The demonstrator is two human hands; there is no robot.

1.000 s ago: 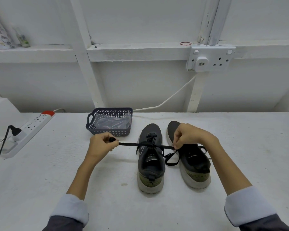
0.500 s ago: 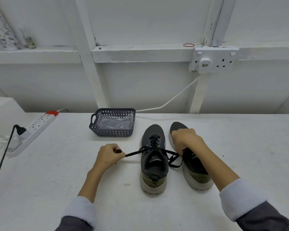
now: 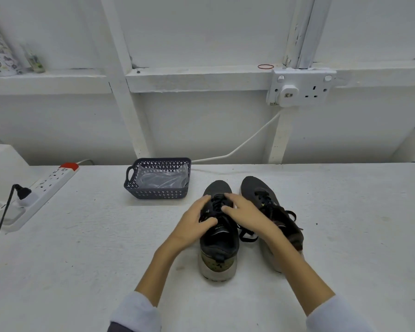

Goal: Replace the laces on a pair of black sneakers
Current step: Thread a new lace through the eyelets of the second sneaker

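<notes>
Sneaker (image 3: pixel 219 245) under left hand (image 3: pixel 192 224), right hand (image 3: pixel 247 212)

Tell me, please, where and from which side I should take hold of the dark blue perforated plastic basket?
Take the loop handle on the left end of the dark blue perforated plastic basket, coming from the left. The cut-out gives a ready grip, and the black sneakers stand at its right front, so the left side looks freest.
</notes>
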